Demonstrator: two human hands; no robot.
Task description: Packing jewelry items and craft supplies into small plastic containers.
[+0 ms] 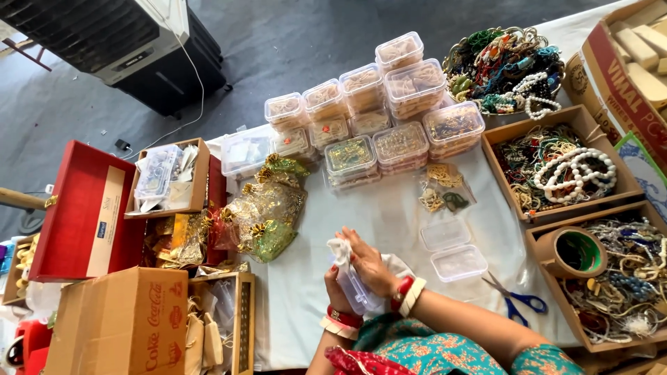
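Both hands [358, 274] hold a clear plastic box [353, 288] containing white cloth [339, 250].

The left hand [338, 286] is largely hidden behind the right hand [372, 267] and the clear pouch [354, 292]; the pouch's contents cannot be made out. The black cooler [111, 42], upper left, and the cardboard box [625, 62], upper right, are cut off by the frame edge. The beads in the trays [556, 167] are too small to tell apart.
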